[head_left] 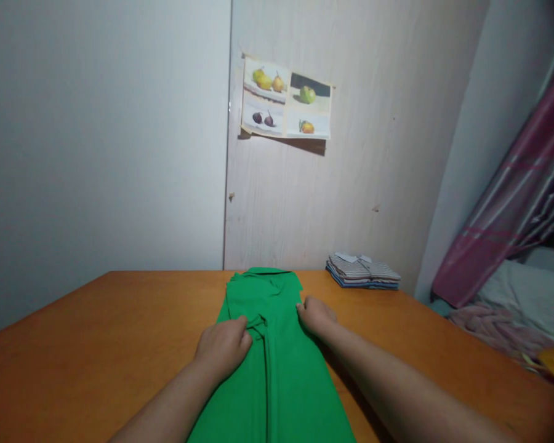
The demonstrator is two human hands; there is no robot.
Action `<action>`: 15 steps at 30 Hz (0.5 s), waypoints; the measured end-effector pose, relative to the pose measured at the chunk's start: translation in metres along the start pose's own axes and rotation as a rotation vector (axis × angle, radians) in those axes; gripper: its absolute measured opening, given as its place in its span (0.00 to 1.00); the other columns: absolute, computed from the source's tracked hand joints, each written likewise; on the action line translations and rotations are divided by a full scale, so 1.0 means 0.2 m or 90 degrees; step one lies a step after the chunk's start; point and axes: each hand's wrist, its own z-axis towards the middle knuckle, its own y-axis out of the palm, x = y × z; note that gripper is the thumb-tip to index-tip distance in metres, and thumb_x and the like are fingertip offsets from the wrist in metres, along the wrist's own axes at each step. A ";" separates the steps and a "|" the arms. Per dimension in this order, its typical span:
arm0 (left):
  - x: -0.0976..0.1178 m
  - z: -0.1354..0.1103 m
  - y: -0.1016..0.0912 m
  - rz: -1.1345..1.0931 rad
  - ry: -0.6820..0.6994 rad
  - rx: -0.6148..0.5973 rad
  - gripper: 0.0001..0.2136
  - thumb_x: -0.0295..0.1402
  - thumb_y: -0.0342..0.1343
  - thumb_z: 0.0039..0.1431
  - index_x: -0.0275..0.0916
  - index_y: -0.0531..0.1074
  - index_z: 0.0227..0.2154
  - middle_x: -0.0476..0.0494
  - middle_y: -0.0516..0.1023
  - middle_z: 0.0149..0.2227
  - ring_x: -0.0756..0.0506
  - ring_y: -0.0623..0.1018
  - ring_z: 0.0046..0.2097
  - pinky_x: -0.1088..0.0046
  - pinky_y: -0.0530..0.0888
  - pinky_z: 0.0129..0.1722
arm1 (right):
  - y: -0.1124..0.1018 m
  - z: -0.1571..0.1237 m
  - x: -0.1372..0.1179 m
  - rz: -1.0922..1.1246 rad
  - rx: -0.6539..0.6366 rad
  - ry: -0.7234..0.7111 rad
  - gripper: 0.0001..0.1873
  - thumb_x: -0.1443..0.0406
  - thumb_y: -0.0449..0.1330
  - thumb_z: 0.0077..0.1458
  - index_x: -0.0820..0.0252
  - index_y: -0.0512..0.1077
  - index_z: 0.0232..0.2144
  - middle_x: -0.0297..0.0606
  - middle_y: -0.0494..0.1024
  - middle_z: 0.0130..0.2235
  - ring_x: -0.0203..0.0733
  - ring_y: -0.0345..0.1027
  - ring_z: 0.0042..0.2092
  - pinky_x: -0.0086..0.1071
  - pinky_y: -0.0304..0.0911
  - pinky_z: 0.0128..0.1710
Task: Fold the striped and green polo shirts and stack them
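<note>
A green garment lies folded lengthwise in a long strip down the middle of the orange wooden table, its collar end at the far side. My left hand rests on the cloth's left part, fingers curled and pinching a bunched fold near the centre. On the garment's right edge my right hand has its fingers closed, gripping the fabric there. Both forearms reach in from the bottom of the view.
A stack of folded striped shirts sits at the table's far right by the wall. A fruit picture hangs on the wooden panel behind. To the right are a pink striped curtain and bedding.
</note>
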 end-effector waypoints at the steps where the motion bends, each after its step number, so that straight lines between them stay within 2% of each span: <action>1: 0.00 0.00 0.00 -0.002 -0.003 0.000 0.14 0.37 0.42 0.65 0.42 0.73 0.39 0.38 0.83 0.40 0.35 0.82 0.43 0.62 0.72 0.36 | 0.00 0.01 0.00 -0.003 0.000 0.001 0.22 0.53 0.50 0.65 0.59 0.77 0.47 0.52 0.80 0.51 0.56 0.74 0.53 0.42 0.66 0.46; 9: 0.01 0.00 0.01 -0.019 -0.025 -0.001 0.14 0.36 0.42 0.64 0.42 0.74 0.39 0.38 0.84 0.40 0.35 0.82 0.43 0.62 0.73 0.38 | -0.01 0.08 0.10 0.012 0.001 0.028 0.20 0.60 0.49 0.64 0.61 0.77 0.46 0.55 0.80 0.51 0.55 0.75 0.51 0.39 0.66 0.45; 11: 0.01 0.00 0.00 -0.021 -0.028 -0.001 0.14 0.36 0.43 0.64 0.42 0.74 0.39 0.38 0.84 0.40 0.36 0.82 0.44 0.63 0.73 0.39 | -0.02 0.10 0.10 0.024 0.000 0.019 0.21 0.58 0.49 0.64 0.61 0.78 0.45 0.54 0.80 0.51 0.55 0.75 0.52 0.39 0.66 0.45; 15: 0.01 0.00 0.00 -0.020 -0.022 -0.001 0.14 0.36 0.43 0.64 0.42 0.74 0.39 0.37 0.84 0.40 0.35 0.82 0.43 0.61 0.73 0.38 | -0.01 0.13 0.07 0.050 0.009 0.006 0.29 0.45 0.50 0.62 0.62 0.76 0.46 0.54 0.81 0.49 0.56 0.75 0.50 0.39 0.67 0.43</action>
